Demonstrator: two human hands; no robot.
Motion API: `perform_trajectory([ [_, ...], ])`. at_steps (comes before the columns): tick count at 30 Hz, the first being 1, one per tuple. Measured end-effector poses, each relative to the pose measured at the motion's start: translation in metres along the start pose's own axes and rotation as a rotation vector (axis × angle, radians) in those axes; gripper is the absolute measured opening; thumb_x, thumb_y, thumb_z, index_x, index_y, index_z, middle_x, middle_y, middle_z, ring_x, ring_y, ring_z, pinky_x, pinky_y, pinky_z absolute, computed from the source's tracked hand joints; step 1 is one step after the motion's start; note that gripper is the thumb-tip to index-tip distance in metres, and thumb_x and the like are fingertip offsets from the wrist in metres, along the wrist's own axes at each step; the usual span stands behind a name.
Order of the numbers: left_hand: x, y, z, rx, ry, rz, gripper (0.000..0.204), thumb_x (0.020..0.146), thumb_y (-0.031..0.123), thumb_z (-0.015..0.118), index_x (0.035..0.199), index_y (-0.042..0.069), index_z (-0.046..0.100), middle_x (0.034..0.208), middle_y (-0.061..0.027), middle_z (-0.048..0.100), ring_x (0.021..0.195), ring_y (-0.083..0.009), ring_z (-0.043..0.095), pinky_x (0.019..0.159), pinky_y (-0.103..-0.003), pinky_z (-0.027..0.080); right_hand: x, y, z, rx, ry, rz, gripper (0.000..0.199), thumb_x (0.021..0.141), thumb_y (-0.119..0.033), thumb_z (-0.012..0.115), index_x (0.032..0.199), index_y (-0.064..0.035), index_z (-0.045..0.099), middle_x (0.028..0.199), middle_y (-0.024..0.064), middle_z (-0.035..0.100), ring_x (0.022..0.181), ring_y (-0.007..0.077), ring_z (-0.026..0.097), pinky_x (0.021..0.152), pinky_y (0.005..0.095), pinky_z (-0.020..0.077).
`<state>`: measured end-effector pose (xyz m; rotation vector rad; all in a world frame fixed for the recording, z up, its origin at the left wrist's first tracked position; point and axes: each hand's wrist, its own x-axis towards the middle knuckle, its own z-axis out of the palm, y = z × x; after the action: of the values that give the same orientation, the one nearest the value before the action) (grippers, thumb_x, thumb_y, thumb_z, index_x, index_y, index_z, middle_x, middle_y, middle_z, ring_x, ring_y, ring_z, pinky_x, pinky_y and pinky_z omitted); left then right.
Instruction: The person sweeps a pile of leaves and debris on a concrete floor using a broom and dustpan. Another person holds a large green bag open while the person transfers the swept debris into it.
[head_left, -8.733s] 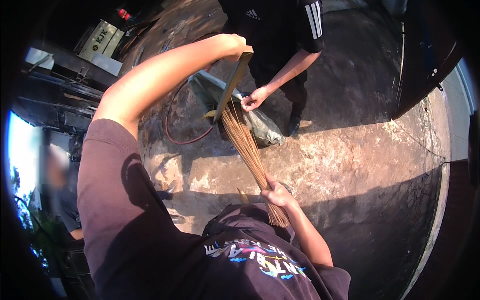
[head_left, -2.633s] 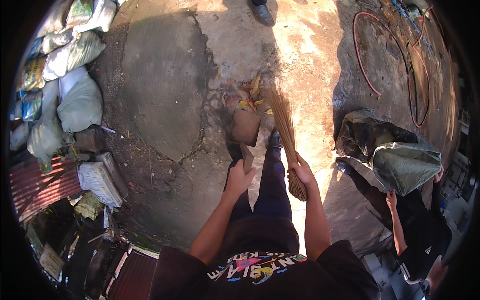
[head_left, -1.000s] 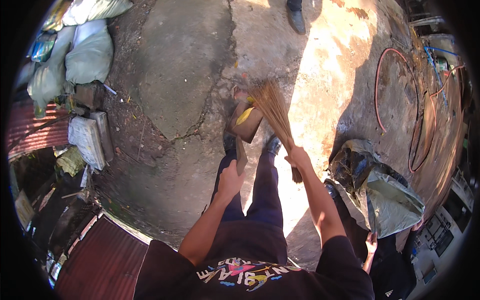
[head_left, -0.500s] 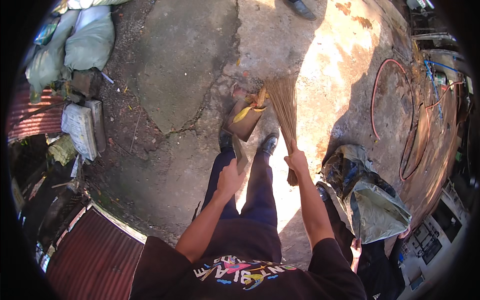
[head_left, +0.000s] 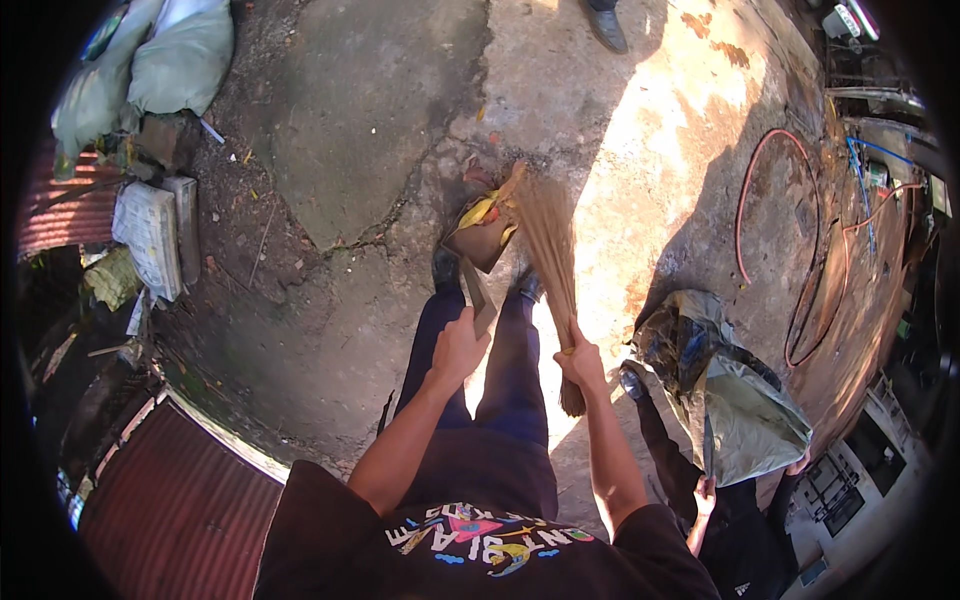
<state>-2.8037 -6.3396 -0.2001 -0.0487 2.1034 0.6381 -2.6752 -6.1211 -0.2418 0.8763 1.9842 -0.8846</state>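
My left hand [head_left: 460, 350] is closed round the upright handle of a dustpan [head_left: 478, 245], whose brown pan lies on the ground by my shoes. Yellow leaves [head_left: 478, 213] and some reddish bits rest in the pan. My right hand [head_left: 583, 362] grips the bound upper part of a stick broom [head_left: 548, 235]. The broom's bristles fan out at the right edge of the pan, touching a dry brown leaf there, and look slightly blurred.
At right, another person's hand [head_left: 705, 494] holds a large grey-green sack [head_left: 755, 425]. A red hose [head_left: 745, 215] loops over the ground. Another person's shoe [head_left: 607, 28] stands at the far edge. Filled sacks [head_left: 182, 65] and corrugated metal [head_left: 180, 500] lie left.
The broom has swung left and nearer me, its bristles now against the pan. More leaves and reddish bits sit in the dustpan. My right hand has come lower.
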Motion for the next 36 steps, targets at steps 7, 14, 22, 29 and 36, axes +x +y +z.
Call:
perform_trajectory([
  [7,-0.001,-0.024,0.002,-0.077,0.101,0.019,0.032,0.079,0.018,0.061,0.101,-0.003,0.052,0.086,-0.0268,0.062,0.088,-0.0447,0.059,0.075,-0.049,0.046,0.088,-0.033,-0.046,-0.093,0.176,-0.131,0.087,0.072,-0.022,0.068,0.145,-0.0141,0.022,0.101,0.0265,0.063,0.092,0.0413,0.062,0.083,0.0423,0.05],
  [14,0.004,-0.015,-0.011,-0.116,0.177,0.025,0.035,0.078,0.017,0.062,0.106,-0.003,0.054,0.089,-0.0267,0.062,0.09,-0.0435,0.059,0.076,-0.047,0.046,0.119,-0.053,-0.042,-0.248,0.121,-0.098,0.085,0.069,-0.02,0.065,0.144,-0.0132,0.025,0.098,0.028,0.063,0.09,0.041,0.062,0.078,0.0428,0.0514],
  [22,0.004,-0.014,-0.026,0.068,0.068,0.047,0.037,0.076,0.02,0.065,0.106,0.001,0.055,0.093,-0.0255,0.062,0.091,-0.0414,0.059,0.076,-0.048,0.047,0.051,-0.008,0.025,-0.359,-0.184,-0.049,0.084,0.069,-0.021,0.068,0.142,-0.0203,0.027,0.1,0.0206,0.065,0.092,0.0365,0.063,0.079,0.0449,0.0522],
  [29,0.007,-0.026,-0.028,0.073,0.024,0.075,0.036,0.076,0.018,0.066,0.103,-0.001,0.053,0.088,-0.0256,0.063,0.087,-0.0431,0.06,0.075,-0.049,0.048,-0.015,-0.001,0.012,-0.141,-0.122,0.022,0.086,0.066,-0.021,0.068,0.144,-0.0214,0.029,0.102,0.0205,0.065,0.092,0.0356,0.064,0.084,0.0402,0.0513],
  [36,0.005,-0.049,-0.034,0.082,0.006,0.075,0.034,0.076,0.017,0.066,0.101,-0.001,0.052,0.089,-0.026,0.063,0.088,-0.0433,0.059,0.076,-0.05,0.047,0.03,-0.003,0.043,-0.03,0.047,0.081,0.087,0.067,-0.021,0.068,0.143,-0.013,0.028,0.103,0.0263,0.063,0.093,0.0377,0.063,0.082,0.0404,0.0517],
])
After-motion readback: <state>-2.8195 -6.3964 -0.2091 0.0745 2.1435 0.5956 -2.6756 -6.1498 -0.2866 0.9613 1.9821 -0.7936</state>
